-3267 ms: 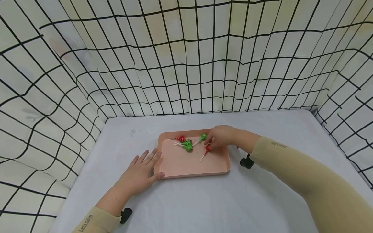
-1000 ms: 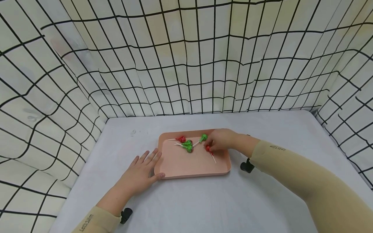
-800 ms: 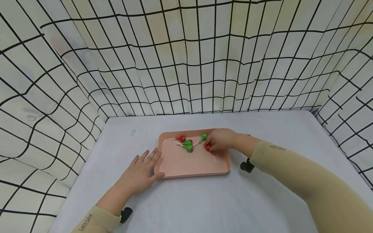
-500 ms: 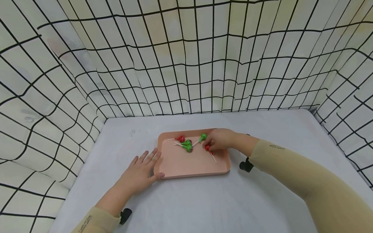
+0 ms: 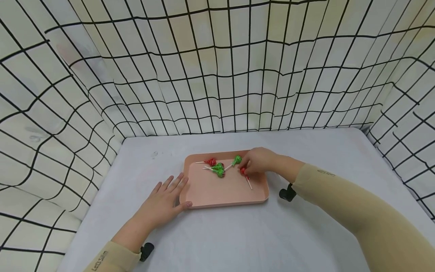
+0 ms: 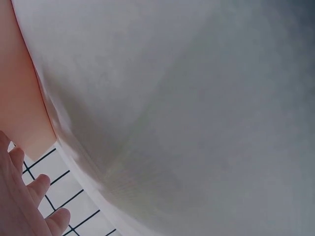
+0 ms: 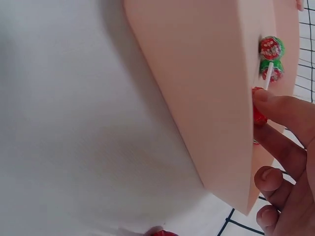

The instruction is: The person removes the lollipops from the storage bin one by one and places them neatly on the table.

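My right hand [image 5: 257,160] is over the right part of a pink tray [image 5: 217,194]. Its thumb and finger pinch the red candy head of a lollipop [image 5: 242,171], whose white stick points down toward the tray's near right corner. The right wrist view shows the same red lollipop [image 7: 259,114] between thumb and finger, partly behind the tray wall. Just left of that hand lies a green lollipop [image 5: 237,159]. My left hand [image 5: 163,204] has its fingers spread, with the fingertips and thumb at the tray's left edge.
Farther left in the tray lie a green lollipop cluster [image 5: 219,170] and a red lollipop [image 5: 212,162]. A red wrapped piece [image 7: 163,233] shows on the white cloth outside the tray. Black-gridded white walls [image 5: 249,75] stand behind and beside the table.
The pinched red lollipop has turned: its stick pointed down-left 3.3 s ago and now points down-right. Since then the right hand has shifted only slightly. The left hand stays in place.
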`<state>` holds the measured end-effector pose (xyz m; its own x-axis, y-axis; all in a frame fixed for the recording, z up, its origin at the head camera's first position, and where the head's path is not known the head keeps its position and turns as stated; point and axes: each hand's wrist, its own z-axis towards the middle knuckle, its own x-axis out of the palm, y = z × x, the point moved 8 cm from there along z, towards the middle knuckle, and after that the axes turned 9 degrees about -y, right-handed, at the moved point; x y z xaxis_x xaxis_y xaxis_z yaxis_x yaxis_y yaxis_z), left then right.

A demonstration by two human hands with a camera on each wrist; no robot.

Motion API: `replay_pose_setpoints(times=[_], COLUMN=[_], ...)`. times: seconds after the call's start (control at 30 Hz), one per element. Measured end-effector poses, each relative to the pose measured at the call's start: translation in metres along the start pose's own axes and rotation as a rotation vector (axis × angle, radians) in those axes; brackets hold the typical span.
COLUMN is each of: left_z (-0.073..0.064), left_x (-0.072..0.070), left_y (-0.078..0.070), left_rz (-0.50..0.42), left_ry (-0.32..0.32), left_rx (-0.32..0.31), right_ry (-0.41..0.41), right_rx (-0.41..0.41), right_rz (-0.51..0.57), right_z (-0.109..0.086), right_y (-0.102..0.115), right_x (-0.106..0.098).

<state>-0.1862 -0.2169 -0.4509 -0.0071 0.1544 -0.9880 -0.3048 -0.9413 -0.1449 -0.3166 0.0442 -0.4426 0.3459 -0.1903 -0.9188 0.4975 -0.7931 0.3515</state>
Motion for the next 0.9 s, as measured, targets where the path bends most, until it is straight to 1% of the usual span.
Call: replay_pose_setpoints(times=[0.13,0.5,0.63,0.73,0.9], left_z=[-0.001,-0.001,0.000,0.000,0.000], left_x=[-0.001,0.001,0.000,0.000,-0.001], left_y=[-0.001,0.000,0.000,0.000,0.000], left_rz=[-0.006,-0.007,-0.009,-0.008,-0.006], left_ry=[-0.001,-0.005,-0.004,-0.008,-0.014], left_rx=[-0.008,-0.013,-0.011,-0.005,0.000], right_ry=[-0.011,-0.042,-0.053,-0.078,-0.114], right_rx=[0.022,0.011,0.029,0.037,0.045], right_rz=[0.033,0.068,0.111,0.153,0.171], right_z=[-0.001,-0.006,-0.010,-0.015,-0.024], right_y=[-0.004,-0.013,-0.018,-0.022,-0.030], right_x=[-0.003,-0.016,-0.021,-0.027,-0.039])
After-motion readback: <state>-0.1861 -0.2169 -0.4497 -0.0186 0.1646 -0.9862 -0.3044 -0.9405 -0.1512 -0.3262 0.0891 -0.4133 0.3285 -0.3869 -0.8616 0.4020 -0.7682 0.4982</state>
